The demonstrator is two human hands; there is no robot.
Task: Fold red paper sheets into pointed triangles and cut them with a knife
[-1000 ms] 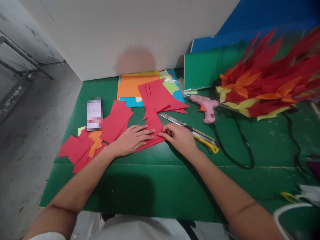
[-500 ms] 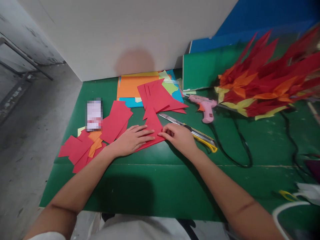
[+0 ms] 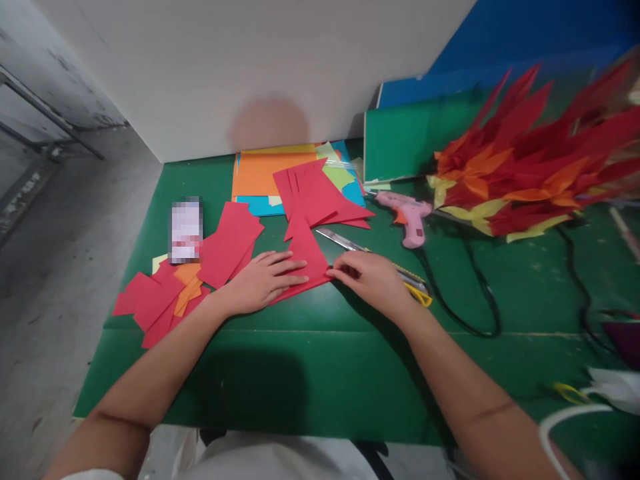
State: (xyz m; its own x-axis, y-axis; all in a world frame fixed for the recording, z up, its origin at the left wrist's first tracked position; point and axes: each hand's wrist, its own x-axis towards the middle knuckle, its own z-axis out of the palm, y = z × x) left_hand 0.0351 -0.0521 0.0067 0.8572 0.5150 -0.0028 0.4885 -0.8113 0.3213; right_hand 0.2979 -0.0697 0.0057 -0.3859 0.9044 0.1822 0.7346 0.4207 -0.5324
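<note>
A red paper piece (image 3: 309, 251), wide at the near edge and narrowing away from me, lies on the green table. My left hand (image 3: 263, 280) rests flat across its left side with the fingers spread. At the paper's near right corner, my right hand (image 3: 367, 277) pinches the edge between thumb and fingertips. Partly under the right hand lies a box cutter (image 3: 340, 238) with a yellow handle and its blade out. More red cut paper (image 3: 313, 193) overlaps just beyond the piece, and red sheets (image 3: 230, 240) lie beside my left hand.
A pink glue gun (image 3: 414, 217) with a black cord sits to the right. Behind it rises a red, orange and yellow paper flame shape (image 3: 530, 160). A blurred phone (image 3: 185, 230) and orange strips (image 3: 187, 287) lie left. Orange sheets (image 3: 270, 175) lie at the back against a white board (image 3: 200, 80).
My right hand has shifted slightly right and toward me along the paper's corner, covering more of the box cutter. The left hand stays in place on the paper.
</note>
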